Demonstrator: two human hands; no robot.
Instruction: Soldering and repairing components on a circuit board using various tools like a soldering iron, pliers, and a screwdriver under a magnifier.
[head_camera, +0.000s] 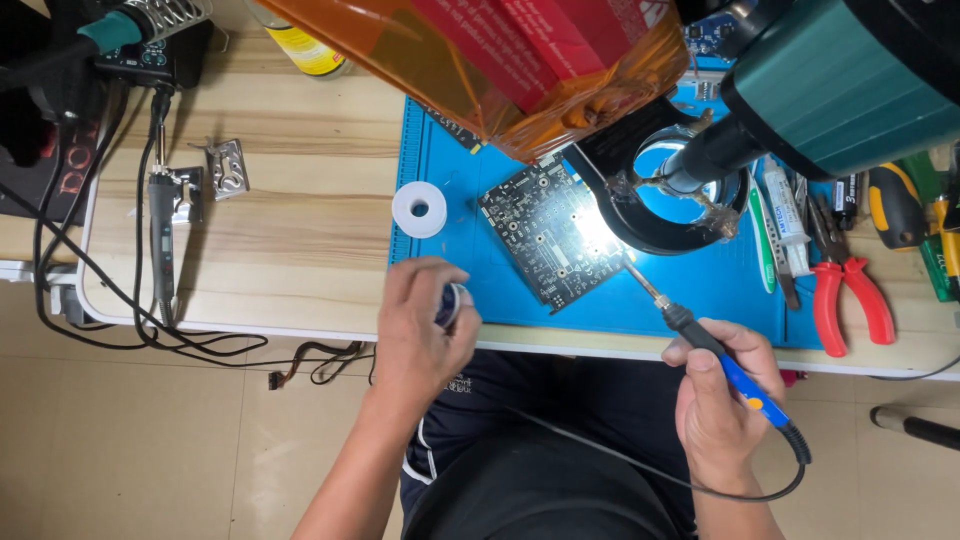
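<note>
My right hand gripped the soldering iron, tip at the circuit board; my left hand cupped a small spool. A slip risked scorching components.

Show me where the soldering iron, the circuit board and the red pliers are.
soldering iron (735, 378), head view, on its blue handle in the right hand.
circuit board (545, 235), head view, on the board's dark middle.
red pliers (850, 290), head view, where the red handles meet.
</note>
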